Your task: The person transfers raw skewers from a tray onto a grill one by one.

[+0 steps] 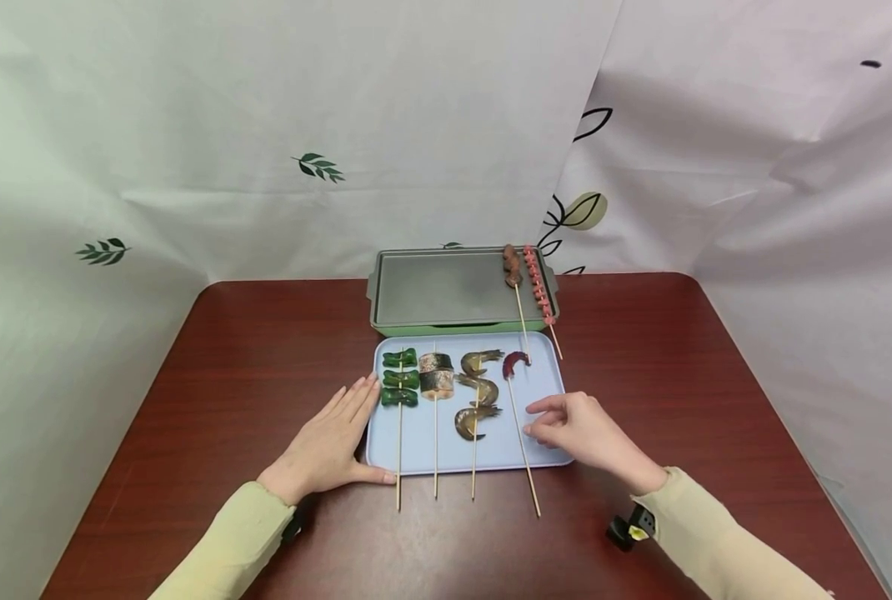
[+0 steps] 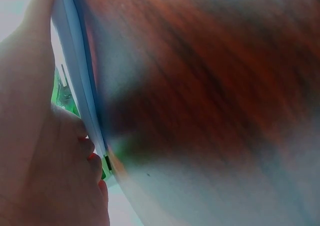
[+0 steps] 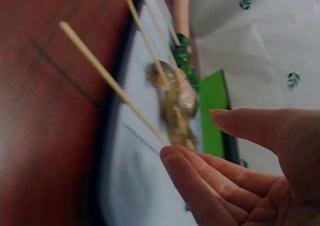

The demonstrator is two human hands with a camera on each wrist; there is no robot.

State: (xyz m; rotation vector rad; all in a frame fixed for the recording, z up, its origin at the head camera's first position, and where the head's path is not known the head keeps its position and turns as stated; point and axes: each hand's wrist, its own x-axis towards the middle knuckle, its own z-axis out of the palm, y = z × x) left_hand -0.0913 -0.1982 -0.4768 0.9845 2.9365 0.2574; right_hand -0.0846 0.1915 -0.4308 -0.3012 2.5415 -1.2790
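Note:
A light blue tray (image 1: 423, 442) bears a row of skewers: green peppers (image 1: 400, 378), fish pieces (image 1: 436, 375), shrimps (image 1: 479, 392) and a curved dark-red piece (image 1: 513, 365). My left hand (image 1: 333, 437) rests along the tray's left edge, fingers straight, thumb at the front rim near the pepper skewer's stick. Over the tray's right side, my right hand (image 1: 569, 423) is just right of the dark-red piece's stick (image 1: 523, 446). In the right wrist view, thumb and fingers of that hand (image 3: 245, 171) stand apart, and the stick (image 3: 112, 81) runs behind the fingertips.
Behind the tray stands a grey-topped green grill (image 1: 438, 287). At its right side lie a brown meat skewer (image 1: 512, 265) and a pink skewer (image 1: 539, 285), sticks pointing toward me. All stand on a dark red wooden table (image 1: 251, 358), with white cloth (image 1: 416, 125) around it.

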